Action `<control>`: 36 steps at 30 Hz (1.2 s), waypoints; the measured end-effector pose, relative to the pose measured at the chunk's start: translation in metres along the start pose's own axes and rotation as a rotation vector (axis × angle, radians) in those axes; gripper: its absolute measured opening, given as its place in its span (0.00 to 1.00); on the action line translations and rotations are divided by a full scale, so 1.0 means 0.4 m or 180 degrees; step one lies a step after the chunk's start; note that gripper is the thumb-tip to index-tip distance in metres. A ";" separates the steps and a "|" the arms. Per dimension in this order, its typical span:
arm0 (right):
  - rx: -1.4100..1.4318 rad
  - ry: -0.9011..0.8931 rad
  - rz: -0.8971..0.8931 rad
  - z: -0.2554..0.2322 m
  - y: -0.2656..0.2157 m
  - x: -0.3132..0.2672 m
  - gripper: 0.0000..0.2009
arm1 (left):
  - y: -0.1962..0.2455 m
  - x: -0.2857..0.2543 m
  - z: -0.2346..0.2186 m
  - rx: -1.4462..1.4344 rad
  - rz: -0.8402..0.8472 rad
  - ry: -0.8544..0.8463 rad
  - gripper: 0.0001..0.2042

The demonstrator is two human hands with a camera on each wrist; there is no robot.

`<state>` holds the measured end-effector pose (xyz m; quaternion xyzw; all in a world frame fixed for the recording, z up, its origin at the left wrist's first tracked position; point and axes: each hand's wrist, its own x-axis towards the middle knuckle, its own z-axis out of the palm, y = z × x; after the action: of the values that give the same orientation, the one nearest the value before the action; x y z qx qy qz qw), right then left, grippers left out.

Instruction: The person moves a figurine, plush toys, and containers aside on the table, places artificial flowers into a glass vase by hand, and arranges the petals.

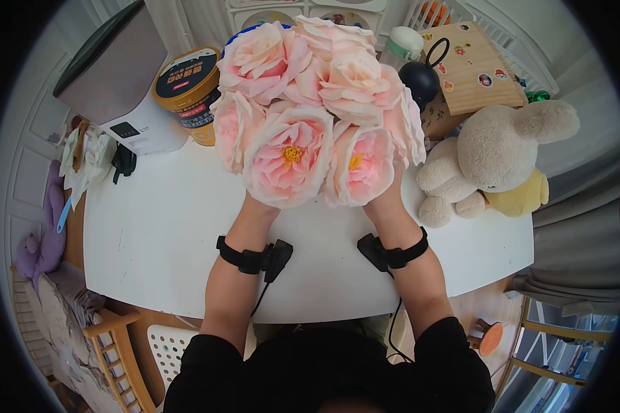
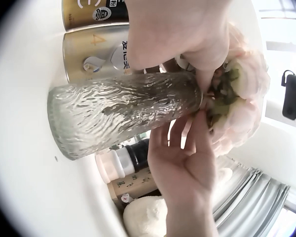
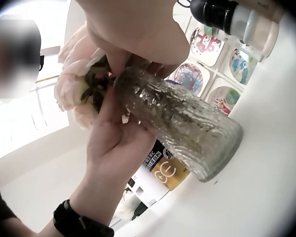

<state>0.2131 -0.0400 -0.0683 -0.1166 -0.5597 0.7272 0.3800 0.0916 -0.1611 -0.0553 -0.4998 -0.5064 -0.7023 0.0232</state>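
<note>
Pale pink flowers (image 1: pixel 293 148) fill the upper middle of the head view and hide the fingers and vase there. In both wrist views a ribbed clear glass vase (image 2: pixel 118 116) stands upright on the white table, with the flowers (image 3: pixel 71 94) at its mouth. My left hand (image 1: pixel 260 208) (image 2: pixel 180 37) grips one side of the vase's neck, thumb near the rim. On the opposite side my right hand (image 1: pixel 386 199) (image 3: pixel 138 34) holds the neck, fingers behind the glass and thumb by the stems.
A white table (image 1: pixel 310 275) lies below. Left of the flowers are a gold-and-black tub (image 1: pixel 186 89) and a grey-white appliance (image 1: pixel 127 89). To the right are a plush rabbit (image 1: pixel 499 151), a black round bottle (image 1: pixel 419 82) and a wooden box with stickers (image 1: pixel 472 69).
</note>
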 end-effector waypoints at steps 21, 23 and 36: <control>0.3474 -0.0740 0.1398 -0.064 0.183 -0.024 0.17 | -0.185 -0.158 -0.049 -0.0444 -0.0931 -0.0156 0.25; 0.3291 -0.0725 0.1458 -0.080 0.212 -0.028 0.17 | -0.176 -0.156 -0.056 -0.0124 -0.0795 -0.0334 0.26; 0.2557 -0.0461 0.0814 -0.019 0.145 -0.014 0.18 | -0.125 -0.106 -0.051 -0.0367 -0.0589 -0.0401 0.22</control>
<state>0.1969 -0.0430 -0.1247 0.0236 -0.2382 0.9350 0.2618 0.0722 -0.1719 -0.1202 -0.4946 -0.5097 -0.6965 -0.1023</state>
